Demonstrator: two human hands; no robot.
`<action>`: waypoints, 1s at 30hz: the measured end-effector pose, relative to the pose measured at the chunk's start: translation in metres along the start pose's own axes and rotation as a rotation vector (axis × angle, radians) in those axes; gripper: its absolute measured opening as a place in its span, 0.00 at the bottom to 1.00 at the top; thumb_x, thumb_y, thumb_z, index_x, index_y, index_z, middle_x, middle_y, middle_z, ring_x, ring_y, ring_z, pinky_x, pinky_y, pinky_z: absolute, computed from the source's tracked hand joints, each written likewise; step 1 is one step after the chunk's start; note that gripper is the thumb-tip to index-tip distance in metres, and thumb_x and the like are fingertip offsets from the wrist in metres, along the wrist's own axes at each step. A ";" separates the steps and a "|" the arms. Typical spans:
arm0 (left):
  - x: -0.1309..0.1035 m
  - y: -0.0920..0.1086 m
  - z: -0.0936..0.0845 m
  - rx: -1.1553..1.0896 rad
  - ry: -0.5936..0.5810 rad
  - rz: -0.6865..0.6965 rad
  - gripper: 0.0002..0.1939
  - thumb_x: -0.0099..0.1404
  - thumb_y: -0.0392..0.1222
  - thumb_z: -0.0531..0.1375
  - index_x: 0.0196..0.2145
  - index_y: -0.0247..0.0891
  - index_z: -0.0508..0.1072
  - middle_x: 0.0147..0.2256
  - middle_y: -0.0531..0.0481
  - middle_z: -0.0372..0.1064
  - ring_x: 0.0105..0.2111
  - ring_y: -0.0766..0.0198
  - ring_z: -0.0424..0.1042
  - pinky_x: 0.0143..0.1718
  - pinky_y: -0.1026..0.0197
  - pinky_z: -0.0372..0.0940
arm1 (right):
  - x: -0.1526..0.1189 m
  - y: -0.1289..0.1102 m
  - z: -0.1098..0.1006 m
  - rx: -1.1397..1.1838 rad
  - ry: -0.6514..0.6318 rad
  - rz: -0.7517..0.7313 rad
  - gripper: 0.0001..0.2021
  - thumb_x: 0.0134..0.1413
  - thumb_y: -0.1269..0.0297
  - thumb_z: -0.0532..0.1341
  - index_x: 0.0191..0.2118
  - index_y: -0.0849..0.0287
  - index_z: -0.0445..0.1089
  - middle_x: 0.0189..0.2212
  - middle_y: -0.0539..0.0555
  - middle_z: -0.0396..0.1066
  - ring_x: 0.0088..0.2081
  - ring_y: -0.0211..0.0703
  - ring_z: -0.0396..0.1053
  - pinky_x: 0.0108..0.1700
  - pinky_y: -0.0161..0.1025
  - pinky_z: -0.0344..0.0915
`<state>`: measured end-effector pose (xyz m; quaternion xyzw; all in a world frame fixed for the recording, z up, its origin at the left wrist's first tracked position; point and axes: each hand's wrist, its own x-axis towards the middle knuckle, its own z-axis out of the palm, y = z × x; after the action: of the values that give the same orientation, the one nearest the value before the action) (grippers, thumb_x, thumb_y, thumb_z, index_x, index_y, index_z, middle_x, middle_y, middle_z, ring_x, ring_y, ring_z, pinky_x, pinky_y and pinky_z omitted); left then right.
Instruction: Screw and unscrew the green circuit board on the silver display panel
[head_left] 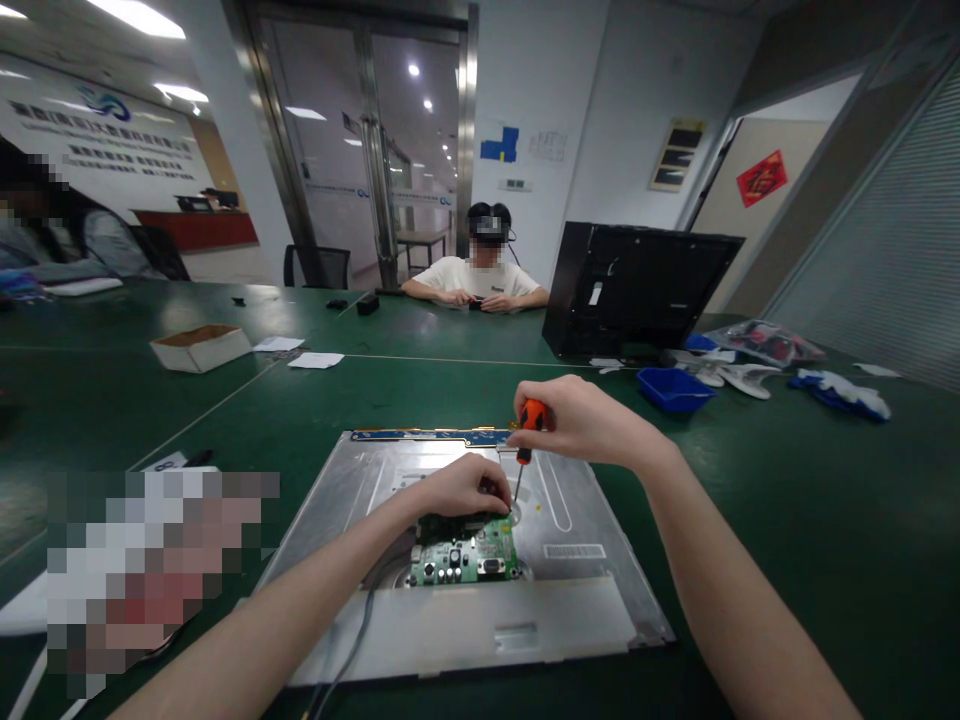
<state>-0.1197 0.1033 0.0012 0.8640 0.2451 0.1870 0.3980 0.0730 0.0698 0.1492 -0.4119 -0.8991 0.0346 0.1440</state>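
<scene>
My right hand (577,415) is closed round the orange and black handle of a screwdriver (533,416). Its thin shaft points down, the tip at the upper right corner of a green circuit board (465,555). That board lies on the metal back of a flat display panel (566,600). Over the board's upper edge, my left hand (465,487) has thumb and fingers pinched together close to the screwdriver tip. Whatever is between those fingertips is hidden. A grey cable (365,620) runs from the board's left side toward me.
A black monitor housing (637,285) stands behind the panel at right, near a blue tray (675,390) and gloves (844,392). An open cardboard box (201,350) sits at left. Across the green table (420,385) a person (480,275) is seated; another sits far left.
</scene>
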 end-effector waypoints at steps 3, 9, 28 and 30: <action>-0.001 -0.001 -0.001 0.006 -0.006 0.009 0.05 0.57 0.36 0.63 0.32 0.34 0.77 0.29 0.50 0.74 0.30 0.66 0.70 0.33 0.68 0.61 | 0.001 -0.002 0.004 -0.015 -0.009 -0.019 0.12 0.48 0.54 0.64 0.32 0.56 0.66 0.26 0.47 0.68 0.27 0.36 0.62 0.27 0.33 0.50; -0.001 -0.001 -0.002 0.014 -0.007 0.012 0.04 0.57 0.36 0.63 0.32 0.34 0.77 0.27 0.51 0.73 0.28 0.67 0.69 0.31 0.68 0.61 | 0.003 -0.005 0.010 -0.046 -0.033 -0.058 0.11 0.49 0.55 0.63 0.34 0.55 0.66 0.27 0.47 0.69 0.29 0.37 0.63 0.28 0.33 0.50; 0.000 -0.001 -0.004 -0.013 -0.011 -0.024 0.04 0.56 0.37 0.64 0.30 0.34 0.78 0.26 0.51 0.72 0.27 0.66 0.69 0.30 0.68 0.60 | 0.003 -0.007 0.011 -0.031 -0.085 -0.078 0.10 0.50 0.56 0.63 0.35 0.56 0.66 0.30 0.49 0.70 0.31 0.38 0.65 0.31 0.34 0.53; 0.000 -0.003 -0.004 -0.031 -0.012 -0.020 0.05 0.57 0.38 0.63 0.31 0.34 0.78 0.26 0.51 0.72 0.27 0.66 0.69 0.30 0.68 0.60 | 0.003 -0.007 0.011 -0.036 -0.088 -0.075 0.10 0.51 0.56 0.63 0.35 0.56 0.66 0.30 0.49 0.71 0.31 0.38 0.65 0.31 0.34 0.53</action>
<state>-0.1222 0.1071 0.0013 0.8564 0.2482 0.1816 0.4148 0.0628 0.0680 0.1406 -0.3787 -0.9198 0.0310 0.0977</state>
